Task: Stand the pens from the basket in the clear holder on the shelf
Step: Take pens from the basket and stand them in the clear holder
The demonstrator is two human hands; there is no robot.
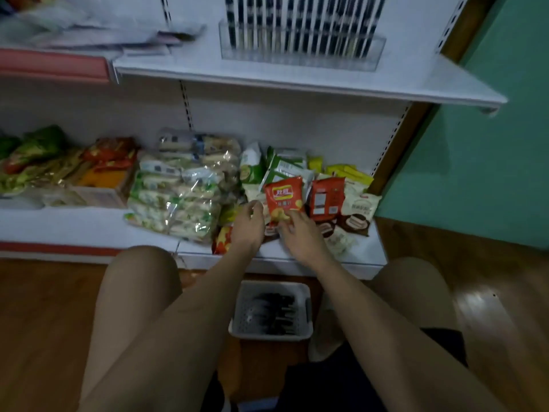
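White shelving [297, 84] fills the far view above a wooden floor. On the upper shelf the clear holder [301, 49] is seen, already lined with upright pens. A white basket [271, 310] of dark pens [274, 312] is set near, between the knees, likely for easy reach. Both hands are occupied lower down: the red snack packet [283, 195] is touched by the right hand [300, 233], fingers loosely curled; nothing seems gripped by the left hand [248, 226].

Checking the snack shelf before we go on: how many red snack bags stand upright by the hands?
2: a red chip bag at the right hand, and a darker red bag right of it. Others may be hidden.
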